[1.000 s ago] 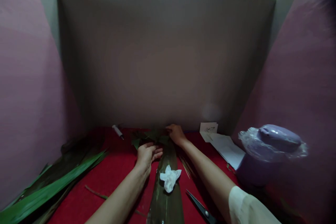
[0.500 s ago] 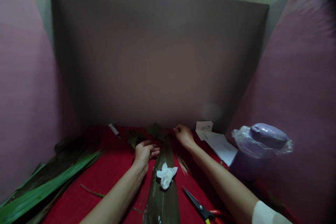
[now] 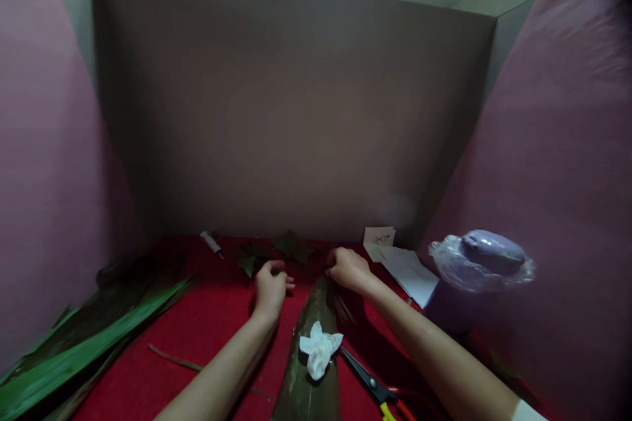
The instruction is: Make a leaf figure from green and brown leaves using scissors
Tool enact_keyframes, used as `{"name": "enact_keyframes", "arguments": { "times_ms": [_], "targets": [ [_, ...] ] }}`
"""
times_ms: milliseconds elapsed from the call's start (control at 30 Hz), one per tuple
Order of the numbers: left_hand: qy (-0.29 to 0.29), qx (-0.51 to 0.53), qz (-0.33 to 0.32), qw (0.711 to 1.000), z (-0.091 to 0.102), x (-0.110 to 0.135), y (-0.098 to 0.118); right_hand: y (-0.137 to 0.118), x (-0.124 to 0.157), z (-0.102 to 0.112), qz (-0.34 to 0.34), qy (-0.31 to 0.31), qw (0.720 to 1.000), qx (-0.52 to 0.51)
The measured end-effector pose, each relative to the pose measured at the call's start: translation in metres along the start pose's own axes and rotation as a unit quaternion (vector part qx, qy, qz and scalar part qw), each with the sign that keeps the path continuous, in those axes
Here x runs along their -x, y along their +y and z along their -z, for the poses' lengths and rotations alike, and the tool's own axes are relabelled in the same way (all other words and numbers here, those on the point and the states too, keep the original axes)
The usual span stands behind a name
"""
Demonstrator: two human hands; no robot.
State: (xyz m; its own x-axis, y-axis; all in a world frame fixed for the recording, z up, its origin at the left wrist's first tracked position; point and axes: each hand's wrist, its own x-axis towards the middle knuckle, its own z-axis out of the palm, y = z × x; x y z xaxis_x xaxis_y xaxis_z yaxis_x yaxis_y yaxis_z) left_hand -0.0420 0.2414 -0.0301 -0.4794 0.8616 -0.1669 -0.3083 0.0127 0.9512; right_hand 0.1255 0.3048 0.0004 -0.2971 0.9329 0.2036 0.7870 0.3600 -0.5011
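A long dark green leaf (image 3: 309, 388) runs away from me down the middle of the red cloth, narrowing to its far tip. On its broad part rests a crumpled white tissue (image 3: 320, 348). At that tip is my right hand (image 3: 349, 270), its fingers pinched together on the leaf, though the fingertips are partly hidden. My left hand (image 3: 271, 286) hovers just left of the leaf, fingers loosely bent and apart, holding nothing. Thin sticks (image 3: 344, 309) lie right of the leaf, below my right hand. Scissors (image 3: 372, 383) with red and yellow handles lie nearer, close to the tissue.
Small ivy-like leaves (image 3: 289, 245) and a syringe-like tube (image 3: 212, 243) lie at the back. Long green leaves (image 3: 99, 355) are piled at left. White papers (image 3: 409, 273) and a plastic-wrapped purple container (image 3: 454, 306) stand at right. A stem (image 3: 172, 359) lies front left.
The dark leaf and tissue have shifted towards me, the tissue now nearer the scissors' tip. My right hand has come down onto the leaf's tip. My left hand stays beside it.
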Motion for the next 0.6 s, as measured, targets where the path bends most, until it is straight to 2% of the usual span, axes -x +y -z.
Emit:
{"name": "enact_keyframes", "arguments": {
  "times_ms": [133,267,433,600],
  "targets": [
    [0.001,-0.019,-0.045,0.999,0.001,-0.002,-0.004,-0.020,-0.006,0.005,0.069,0.034,0.997,0.022],
    [-0.002,-0.026,-0.064,0.998,0.000,-0.002,-0.001,-0.026,-0.024,-0.009,0.134,0.004,0.991,0.026],
    [0.000,-0.024,-0.070,0.997,-0.003,0.000,0.001,-0.017,-0.050,-0.027,0.151,-0.040,0.987,0.026],
    [0.005,-0.046,-0.086,0.995,-0.002,-0.002,-0.003,-0.013,-0.062,-0.033,0.145,-0.044,0.988,0.028]
  ]
}}
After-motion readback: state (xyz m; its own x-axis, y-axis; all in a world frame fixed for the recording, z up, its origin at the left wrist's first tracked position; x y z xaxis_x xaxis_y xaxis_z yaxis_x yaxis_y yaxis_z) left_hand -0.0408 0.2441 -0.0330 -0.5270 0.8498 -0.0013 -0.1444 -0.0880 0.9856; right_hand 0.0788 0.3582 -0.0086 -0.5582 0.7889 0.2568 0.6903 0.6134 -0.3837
